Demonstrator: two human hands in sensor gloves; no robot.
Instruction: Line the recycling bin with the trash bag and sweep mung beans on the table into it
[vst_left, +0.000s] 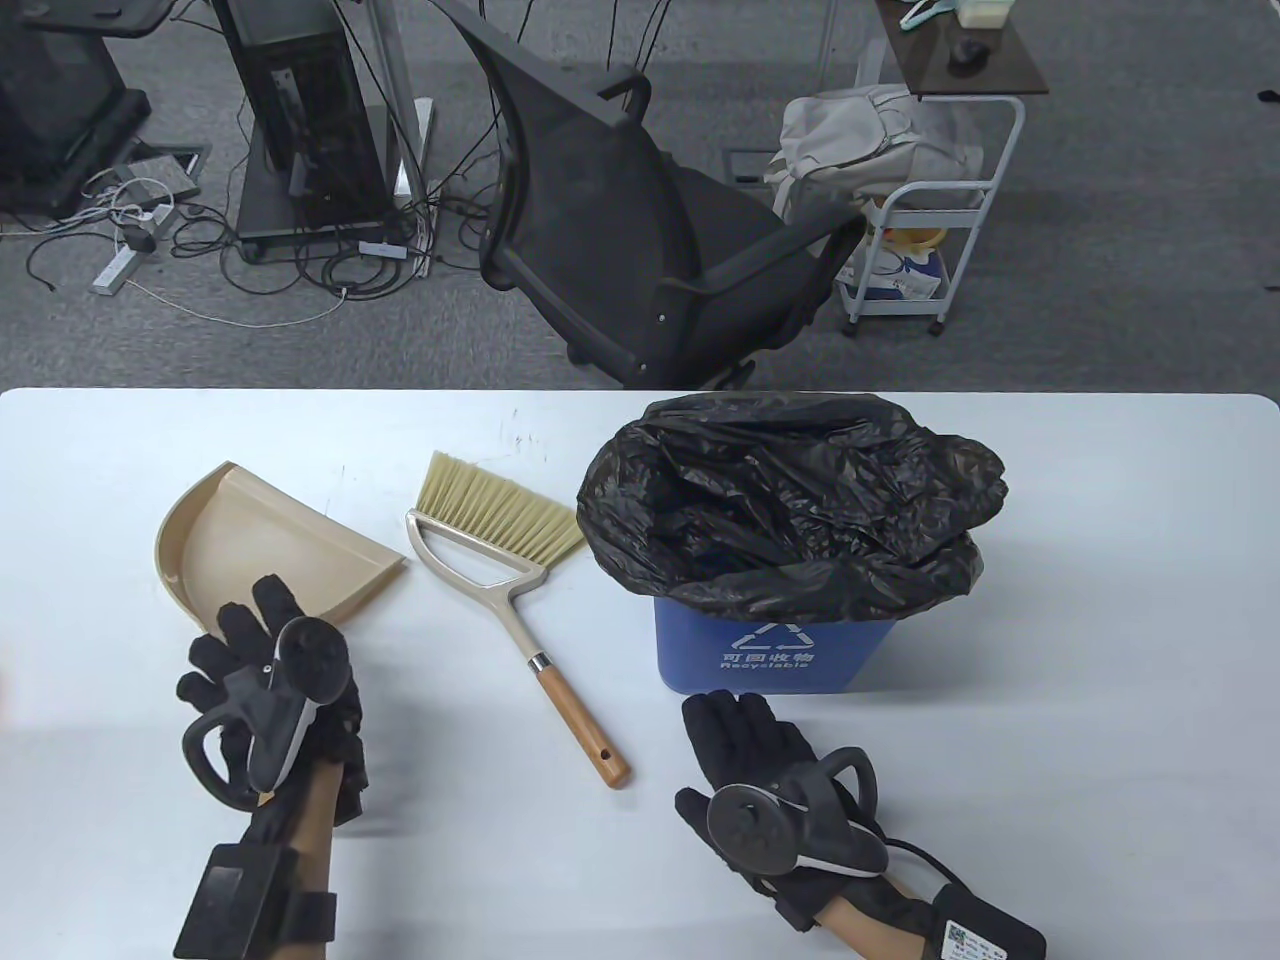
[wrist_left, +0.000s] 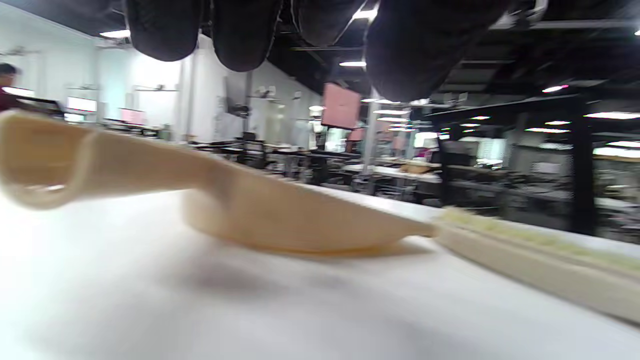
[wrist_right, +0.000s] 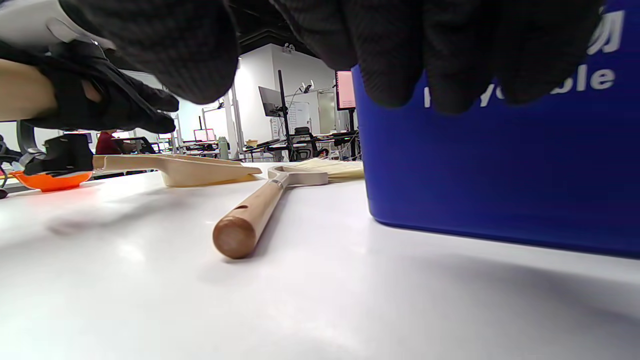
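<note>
The blue recycling bin (vst_left: 775, 655) stands on the white table (vst_left: 1100, 720), lined with a black trash bag (vst_left: 790, 500) folded over its rim. A beige dustpan (vst_left: 270, 540) lies at the left, and a brush (vst_left: 500, 545) with a wooden handle lies between them. My left hand (vst_left: 245, 640) hovers at the dustpan's near end with straight fingers (wrist_left: 240, 35) and holds nothing. My right hand (vst_left: 745, 745) lies flat just in front of the bin (wrist_right: 500, 165), fingers (wrist_right: 400, 45) straight and empty. I see no mung beans in any view.
Beyond the table's far edge stand a black office chair (vst_left: 640, 250) and a white cart (vst_left: 930, 250). In the right wrist view an orange object (wrist_right: 52, 181) sits at the far left of the table, past the dustpan (wrist_right: 200, 170) and brush handle (wrist_right: 250, 215).
</note>
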